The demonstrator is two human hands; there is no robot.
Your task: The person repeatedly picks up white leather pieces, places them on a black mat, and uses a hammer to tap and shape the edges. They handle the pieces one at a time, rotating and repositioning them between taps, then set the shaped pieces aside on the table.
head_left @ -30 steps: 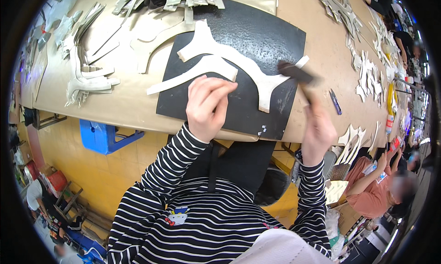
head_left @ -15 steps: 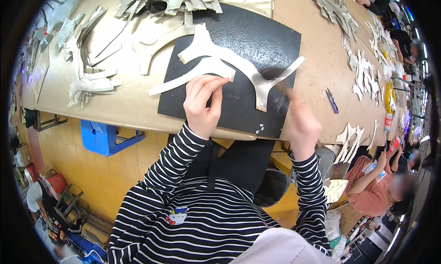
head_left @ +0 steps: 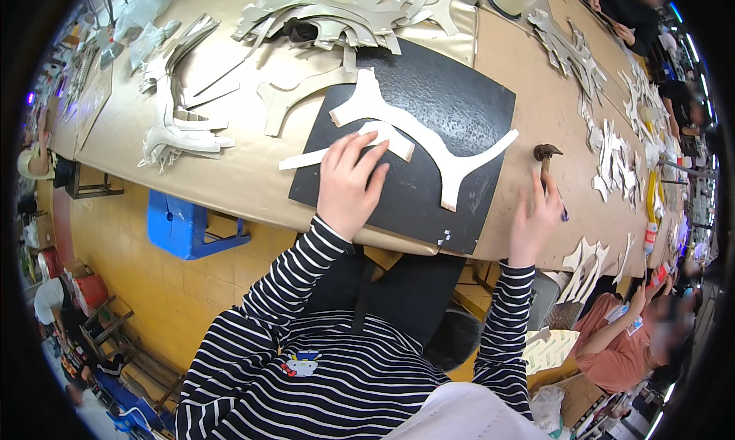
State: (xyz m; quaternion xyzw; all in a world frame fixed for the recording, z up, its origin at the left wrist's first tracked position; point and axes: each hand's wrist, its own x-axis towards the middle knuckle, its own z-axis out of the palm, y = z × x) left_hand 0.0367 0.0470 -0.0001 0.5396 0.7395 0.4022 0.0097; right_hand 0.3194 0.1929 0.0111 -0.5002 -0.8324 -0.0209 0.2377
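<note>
On the black board (head_left: 475, 103) lies a white branching cut piece (head_left: 417, 138), with a shorter white curved strip (head_left: 398, 143) against its near side. My left hand (head_left: 351, 184) rests over that strip with its fingers spread, covering its middle. To the right of the board, a hammer (head_left: 547, 152) with a dark head and wooden handle lies on the table. My right hand (head_left: 536, 222) is at the handle's near end, fingers stretched out and somewhat blurred. Partly behind this hand is a small dark snipping tool (head_left: 565, 210).
Stacked pale cut pieces (head_left: 329, 19) lie beyond the board, more (head_left: 180, 138) to the left. Further pieces (head_left: 612, 161) run along the right side. A blue stool (head_left: 178, 224) stands below the table's front edge. A person in an orange shirt (head_left: 609, 340) sits at right.
My right hand has carried the hammer from over the white piece to the table on the right, its fingers loosening. My left fingers have gone from a pinch at the strip's end to spread on it.
</note>
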